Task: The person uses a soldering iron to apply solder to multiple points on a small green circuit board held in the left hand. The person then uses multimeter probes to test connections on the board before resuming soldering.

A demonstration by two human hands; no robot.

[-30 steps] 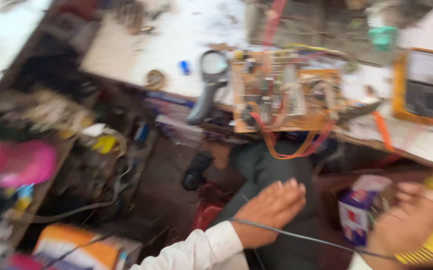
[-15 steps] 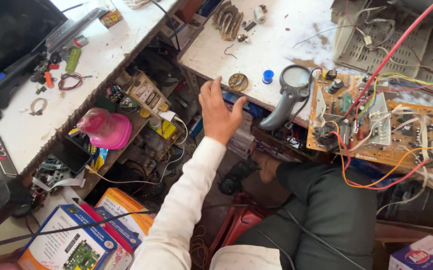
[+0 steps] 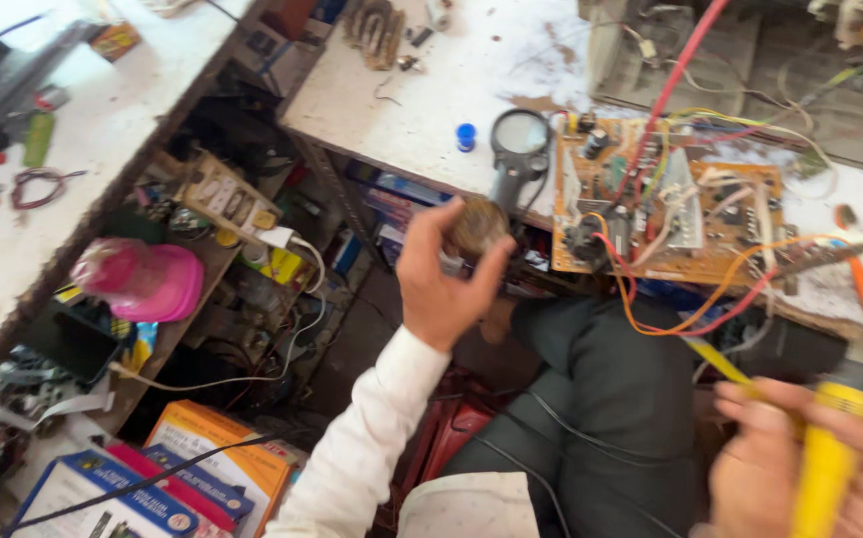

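The left hand pinches a small round brownish reel, blurred, at the surface edge. Just above it lies a magnifier; to its right, a wired circuit board. The right hand, low and right, grips a yellow tool.

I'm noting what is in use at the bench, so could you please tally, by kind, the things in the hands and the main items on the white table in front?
Round brownish object in the left hand, at: 1
Yellow-handled tool in the right hand: 1
Circuit board: 1
Magnifying glass: 1
Small blue cap: 1
Total: 5
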